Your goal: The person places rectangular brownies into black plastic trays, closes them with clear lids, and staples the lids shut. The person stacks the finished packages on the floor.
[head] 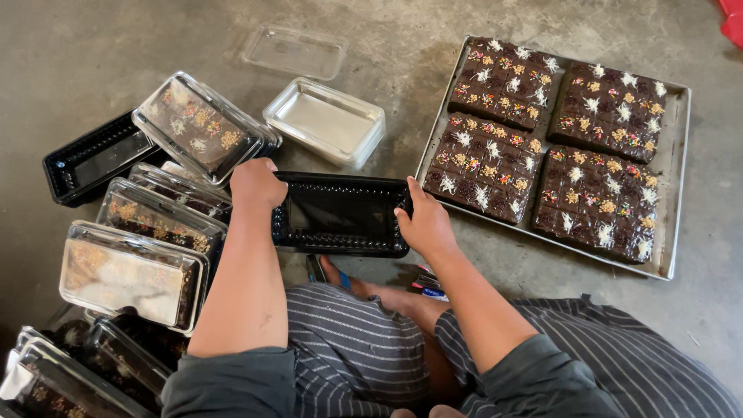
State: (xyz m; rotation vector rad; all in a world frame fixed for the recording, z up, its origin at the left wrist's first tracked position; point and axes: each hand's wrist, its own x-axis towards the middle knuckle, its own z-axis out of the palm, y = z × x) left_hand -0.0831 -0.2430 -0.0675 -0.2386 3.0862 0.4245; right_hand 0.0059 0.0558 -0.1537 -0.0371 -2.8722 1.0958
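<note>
1. Empty black tray (340, 213) on the floor (93, 46), straight ahead of the knees, long axis running left to right across the view.
2. Left hand (255, 186) closed over the tray's left short end, fingers curled down over the rim; holding it.
3. Right hand (426, 223) on the tray's right short end, thumb laid along the near right corner, fingers wrapped around the end wall; holding it. Both ends gripped at once, tray level between the two hands.
4. Metal baking sheet (673, 186) just right of the tray, touching or nearly touching its right end; cannot tell which. Four decorated brownie slabs (484, 166) on it, two by two.
5. Key relation: nearest slab lies at the sheet's near left corner, directly beside the right hand and just beyond the tray's right end. Right hand clearly the nearer; left hand a full tray-length away.
6. Slab's long axis angled slightly off the tray's, tilted with the sheet.
7. Left of the left hand: stack of filled boxes with clear lids (197, 128), leaning on one another, near but apart from the tray.
8. Beyond the tray's far edge: clear lid upturned (325, 122), and another flat lid (294, 53) farther off.
9. Second empty black tray (93, 159) at far left, partly under the filled boxes.
</note>
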